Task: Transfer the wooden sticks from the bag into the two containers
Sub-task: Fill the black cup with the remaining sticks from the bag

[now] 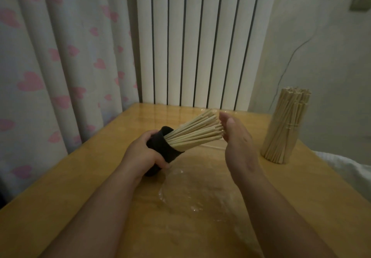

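Left hand (143,153) grips the dark round cup (160,149) mid-frame, tilted; its pale wooden sticks (197,132) point up-right. Right hand (235,137), fingers straight, flat against their tips.

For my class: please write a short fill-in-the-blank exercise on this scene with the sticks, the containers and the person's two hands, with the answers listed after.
1. The left hand grips the dark container, which is held ____ rather than upright.
2. The right hand meets the tips of the wooden sticks with a flat, ____ palm.
3. The second container, full of sticks, stands upright on the ____ side of the table.

Missing words: tilted; open; right
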Tool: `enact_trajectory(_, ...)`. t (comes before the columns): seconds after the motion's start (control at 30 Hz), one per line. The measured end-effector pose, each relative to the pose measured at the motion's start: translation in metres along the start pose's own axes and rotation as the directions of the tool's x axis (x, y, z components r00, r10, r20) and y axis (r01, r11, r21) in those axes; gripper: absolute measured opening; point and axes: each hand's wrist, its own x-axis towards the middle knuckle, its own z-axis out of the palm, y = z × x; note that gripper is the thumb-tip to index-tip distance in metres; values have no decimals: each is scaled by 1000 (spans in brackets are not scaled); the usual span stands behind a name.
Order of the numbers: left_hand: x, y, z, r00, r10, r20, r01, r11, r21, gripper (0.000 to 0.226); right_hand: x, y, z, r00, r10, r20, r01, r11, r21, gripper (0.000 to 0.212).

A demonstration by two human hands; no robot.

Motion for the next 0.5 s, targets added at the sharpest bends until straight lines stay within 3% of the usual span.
enact_trajectory(0.1, 0, -1, 1, 1000, 3, -15, -4, 1000, -20, 92, 0, -1, -3, 999, 21, -48, -23, 999, -48, 27)
enact_trajectory(0.2, 0, -2, 0, 999, -3, -32, 1, 998, -57, 90, 0, -5, -11, 997, 61, -48, -70, 975, -213, 13)
enact_trajectory(0.37, 2, -4, 1, 998, -20, -52, 14, 993, -114, 88, 0, -15, -19, 940, 262, 220, -110, 841, -529, 13)
enact_trajectory(0.5, 3, -7, 0, 997, -34, -64, 25, 992, -124, 84, -3, -15, -17, 877, 365, 313, -79, 752, -654, 12)
